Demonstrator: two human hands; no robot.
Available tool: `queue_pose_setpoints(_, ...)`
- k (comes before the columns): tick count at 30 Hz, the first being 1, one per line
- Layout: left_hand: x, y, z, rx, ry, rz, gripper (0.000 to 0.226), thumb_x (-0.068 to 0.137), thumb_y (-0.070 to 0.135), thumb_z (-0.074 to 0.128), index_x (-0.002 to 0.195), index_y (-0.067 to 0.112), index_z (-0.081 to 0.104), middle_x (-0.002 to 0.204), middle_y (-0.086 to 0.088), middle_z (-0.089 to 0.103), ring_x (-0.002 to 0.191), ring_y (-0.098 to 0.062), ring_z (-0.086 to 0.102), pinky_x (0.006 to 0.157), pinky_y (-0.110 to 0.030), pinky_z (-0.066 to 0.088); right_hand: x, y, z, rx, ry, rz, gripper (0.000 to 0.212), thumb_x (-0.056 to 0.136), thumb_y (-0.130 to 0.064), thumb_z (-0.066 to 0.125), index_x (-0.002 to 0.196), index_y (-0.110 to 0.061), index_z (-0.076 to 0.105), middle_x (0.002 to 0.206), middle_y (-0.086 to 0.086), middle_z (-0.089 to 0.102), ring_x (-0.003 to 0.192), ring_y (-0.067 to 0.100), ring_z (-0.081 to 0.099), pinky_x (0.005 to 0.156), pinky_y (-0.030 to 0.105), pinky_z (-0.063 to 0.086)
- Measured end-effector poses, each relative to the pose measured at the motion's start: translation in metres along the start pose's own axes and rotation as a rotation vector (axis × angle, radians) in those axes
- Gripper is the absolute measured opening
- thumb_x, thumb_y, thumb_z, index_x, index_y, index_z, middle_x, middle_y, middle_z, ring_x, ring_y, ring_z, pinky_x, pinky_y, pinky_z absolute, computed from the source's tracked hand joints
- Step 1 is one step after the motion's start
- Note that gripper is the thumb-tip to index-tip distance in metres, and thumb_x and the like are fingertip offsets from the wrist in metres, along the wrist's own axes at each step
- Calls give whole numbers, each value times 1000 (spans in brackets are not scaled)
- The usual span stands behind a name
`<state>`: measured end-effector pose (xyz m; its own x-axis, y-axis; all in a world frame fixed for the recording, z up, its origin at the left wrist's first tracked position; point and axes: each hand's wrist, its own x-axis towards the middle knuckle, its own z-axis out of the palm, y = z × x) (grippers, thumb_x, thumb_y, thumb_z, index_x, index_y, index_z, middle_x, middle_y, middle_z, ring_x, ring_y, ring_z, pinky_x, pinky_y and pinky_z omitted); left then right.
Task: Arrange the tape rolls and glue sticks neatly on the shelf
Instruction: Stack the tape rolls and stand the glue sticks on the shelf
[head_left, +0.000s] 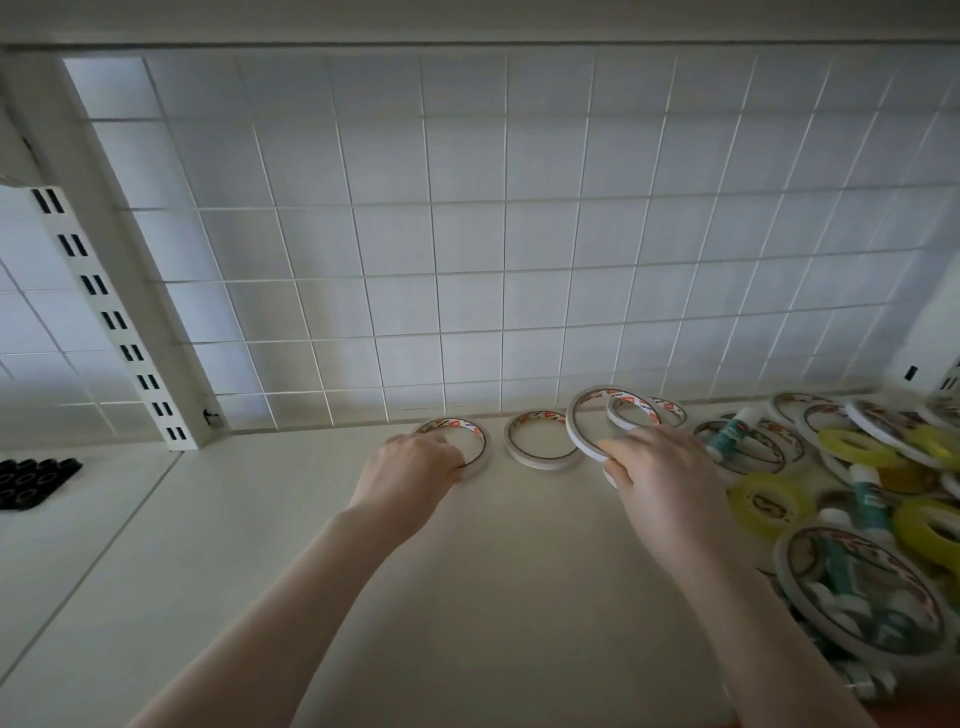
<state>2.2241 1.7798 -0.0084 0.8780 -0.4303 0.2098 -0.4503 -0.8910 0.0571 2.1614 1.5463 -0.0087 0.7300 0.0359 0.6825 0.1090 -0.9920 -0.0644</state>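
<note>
Left hand (415, 467) gripping flat white tape roll (475, 439) on shelf (493, 571), right hand (660, 478) holding tilted tape ring (579, 431), mixed pile (857, 493) right.

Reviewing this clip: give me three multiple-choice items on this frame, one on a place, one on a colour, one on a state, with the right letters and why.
1. Where does the heap of unsorted tape rolls and glue sticks lie on the shelf?
A. at the right end
B. at the left end
C. in the middle, at the front edge

2. What colour are the thick tape rolls in the heap?
A. red
B. yellow
C. black

3. How is the white tape ring in the right hand held?
A. flat on the shelf
B. tilted up on its edge
C. hung on the wire grid

Answers:
1 A: the heap fills the right side, beside the right hand.
2 B: the thick rolls are translucent yellow.
3 B: the ring leans up, off the shelf, gripped at its lower rim, while the left hand rests on a flat ring.
</note>
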Motion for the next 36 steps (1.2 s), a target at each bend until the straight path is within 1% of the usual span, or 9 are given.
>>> queue_pose_setpoints(6,-24,-2,-12,5,45,-19,22,96,32,44,97,18,62,100,3,58,95,-28,55,77,-33,46,6,-3,0,15,44,-65,27,48,2,85,60,-13,66,54,2,55,57,29,58,52,31,45)
queue_pose_setpoints(9,-46,-7,-25,-13,126,-67,21,95,29,46,94,18,63,97,3,59,92,-26,56,73,-29,44,9,-7,-5,64,87,-94,27,50,2,85,66,-12,70,56,4,58,58,30,59,53,35,48)
queue_pose_setpoints(14,-87,-27,-46,-72,254,-135,10,89,24,57,86,21,67,85,6,60,81,-22,56,63,-29,39,17,-25,-18,99,108,-163,25,51,4,83,68,-11,72,59,7,63,58,32,60,54,37,50)
queue_pose_setpoints(16,-104,-40,-54,-81,270,-139,8,85,23,60,81,22,67,79,7,59,76,-22,57,63,-32,44,19,-38,-21,106,80,-171,22,54,2,82,66,-12,70,61,6,63,61,32,61,55,37,49)
queue_pose_setpoints(19,-131,-58,-68,-85,312,-154,14,76,29,55,77,23,67,74,7,59,71,-22,58,62,-39,49,17,-66,-22,126,43,-190,19,58,-2,81,64,-13,67,62,5,63,63,31,60,56,36,48)
queue_pose_setpoints(24,-188,-103,-89,-57,378,-189,2,74,19,68,75,21,67,75,6,62,70,-22,59,58,-36,48,5,-138,-20,181,38,-236,22,56,0,82,63,-14,66,62,2,62,63,29,60,56,36,49)
queue_pose_setpoints(29,-260,-176,-112,-57,401,-168,5,68,22,61,68,19,65,66,7,58,61,-19,58,50,-34,48,-16,-246,-16,231,33,-254,24,54,-2,84,64,-14,66,63,1,62,64,29,62,56,36,50)
queue_pose_setpoints(33,-318,-245,-130,-73,377,-196,4,71,17,69,72,20,66,72,8,60,66,-17,58,54,-31,47,-31,-342,-10,286,12,-246,25,54,-2,84,67,-14,67,64,0,62,64,29,62,58,37,51)
queue_pose_setpoints(36,-357,-297,-141,-83,389,-224,2,70,23,62,72,24,64,71,10,58,65,-15,58,54,-31,47,-37,-412,-9,345,1,-260,25,55,-2,84,70,-14,69,66,0,63,65,28,62,59,37,50)
